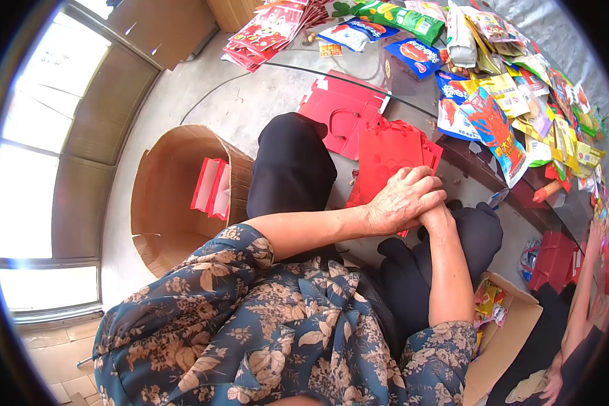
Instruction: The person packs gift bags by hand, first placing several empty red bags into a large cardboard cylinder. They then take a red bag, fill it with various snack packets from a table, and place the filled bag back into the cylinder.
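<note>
My left hand (pixel 394 203) and my right hand (pixel 434 211) are clasped together over my lap, fingers folded round each other, with no object showing in them. Just beyond them stand red paper gift bags (pixel 389 152), nearest to my fingers. Behind those, another red bag with a handle (pixel 348 122) lies flat on the floor. Part of my right hand is hidden by my left.
Snack packets (pixel 497 101) cover a glass-topped table at the upper right, beside red printed packs (pixel 271 34). An open cardboard drum (pixel 172 155) holds red-and-white items. A snack box (pixel 514 331) and a co-worker's arm (pixel 576 318) are at right.
</note>
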Demonstrator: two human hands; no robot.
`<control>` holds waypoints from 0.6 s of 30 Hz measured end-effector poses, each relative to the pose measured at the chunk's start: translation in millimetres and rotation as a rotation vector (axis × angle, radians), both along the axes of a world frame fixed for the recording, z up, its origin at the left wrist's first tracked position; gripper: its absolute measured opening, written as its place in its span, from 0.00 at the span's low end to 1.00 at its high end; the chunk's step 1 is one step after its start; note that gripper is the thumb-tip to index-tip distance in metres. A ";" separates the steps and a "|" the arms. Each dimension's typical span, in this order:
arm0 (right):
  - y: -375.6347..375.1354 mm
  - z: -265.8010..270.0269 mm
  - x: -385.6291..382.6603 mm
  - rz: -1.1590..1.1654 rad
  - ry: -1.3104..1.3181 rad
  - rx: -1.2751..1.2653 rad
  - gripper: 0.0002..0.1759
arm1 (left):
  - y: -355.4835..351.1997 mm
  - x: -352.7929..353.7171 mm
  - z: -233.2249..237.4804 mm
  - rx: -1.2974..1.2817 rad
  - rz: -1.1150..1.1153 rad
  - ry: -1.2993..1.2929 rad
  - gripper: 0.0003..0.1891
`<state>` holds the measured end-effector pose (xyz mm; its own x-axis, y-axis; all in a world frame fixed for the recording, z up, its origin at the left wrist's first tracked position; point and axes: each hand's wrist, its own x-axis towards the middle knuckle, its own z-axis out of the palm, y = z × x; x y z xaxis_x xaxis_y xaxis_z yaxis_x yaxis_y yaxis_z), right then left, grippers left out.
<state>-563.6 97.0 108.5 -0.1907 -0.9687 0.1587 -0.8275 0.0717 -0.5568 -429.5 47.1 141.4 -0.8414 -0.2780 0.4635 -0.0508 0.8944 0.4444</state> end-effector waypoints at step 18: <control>9.1 -3.9 4.2 -0.013 -0.017 0.005 0.17 | -7.0 -6.3 6.5 -0.001 -0.123 0.013 0.34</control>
